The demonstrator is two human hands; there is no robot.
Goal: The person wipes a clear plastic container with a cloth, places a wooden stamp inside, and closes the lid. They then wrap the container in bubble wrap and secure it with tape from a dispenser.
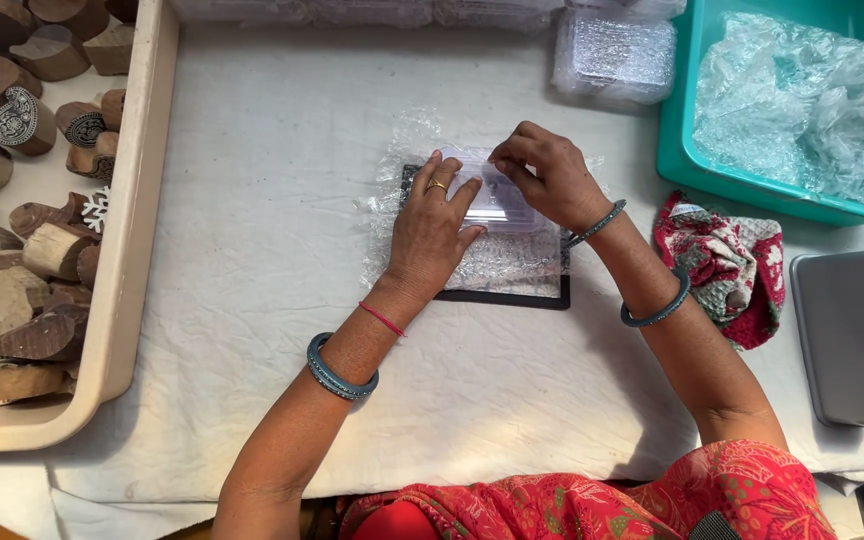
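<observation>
My left hand lies flat on a sheet of bubble wrap spread over a dark rectangular mat in the middle of the white cloth. Its fingers press the left side of a small clear plastic box resting on the wrap. My right hand pinches the top right of the same box with curled fingers. What the box holds cannot be made out.
A beige tray full of several carved wooden blocks fills the left. A teal bin with crumpled plastic wrap sits at the top right, a wrapped packet beside it. A red patterned cloth and a grey device lie to the right.
</observation>
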